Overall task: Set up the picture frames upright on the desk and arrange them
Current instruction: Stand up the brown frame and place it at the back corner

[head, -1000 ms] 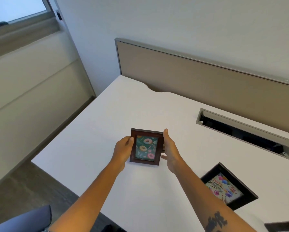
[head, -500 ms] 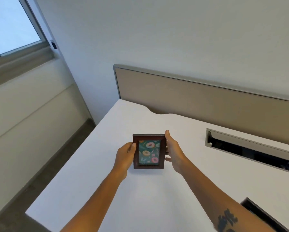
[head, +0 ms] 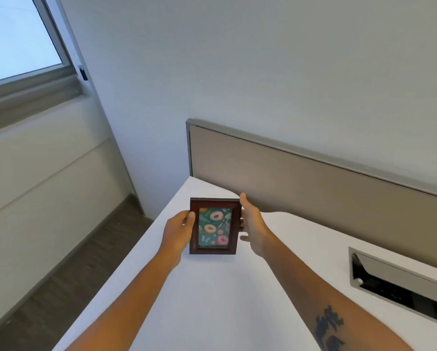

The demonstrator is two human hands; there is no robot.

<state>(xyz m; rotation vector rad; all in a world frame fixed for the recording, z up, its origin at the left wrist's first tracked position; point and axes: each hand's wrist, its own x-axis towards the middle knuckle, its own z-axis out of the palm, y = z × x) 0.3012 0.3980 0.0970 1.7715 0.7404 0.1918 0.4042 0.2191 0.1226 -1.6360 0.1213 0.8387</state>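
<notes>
Dark wood: the picture frame [head: 214, 226] has a deep reddish-brown moulding around a green print with three doughnuts, two orange and one pink.
Frame position: it stands upright in portrait, facing the camera, near the far left corner of the desk; its bottom edge looks level with the desk top, though actual contact cannot be confirmed.
Left hand: the left hand [head: 178, 230] grips the frame's left edge, thumb laid on the front of the moulding, the other fingers hidden behind it.
Right hand: the right hand [head: 253, 225] holds the frame's right edge, thumb raised along the upper right corner, palm turned toward the frame, fingertips showing just below mid-height at the side.
Desk: the white desk [head: 212, 300] has a smooth, bare top; its left edge runs diagonally down toward the lower left of the view.
Partition: a beige partition panel [head: 313, 193] with a grey metal rim stands along the desk's far edge, just behind the frame.
Cable tray: a grey recessed cable tray [head: 399, 287] with its lid tilted open sits in the desk at the right, well apart from the frame.
Forearm: the right forearm carries a dark tattoo [head: 328, 328].
Window: a window [head: 17, 39] sits at the upper left.
Floor: grey floor [head: 60, 287] lies left of the desk.
</notes>
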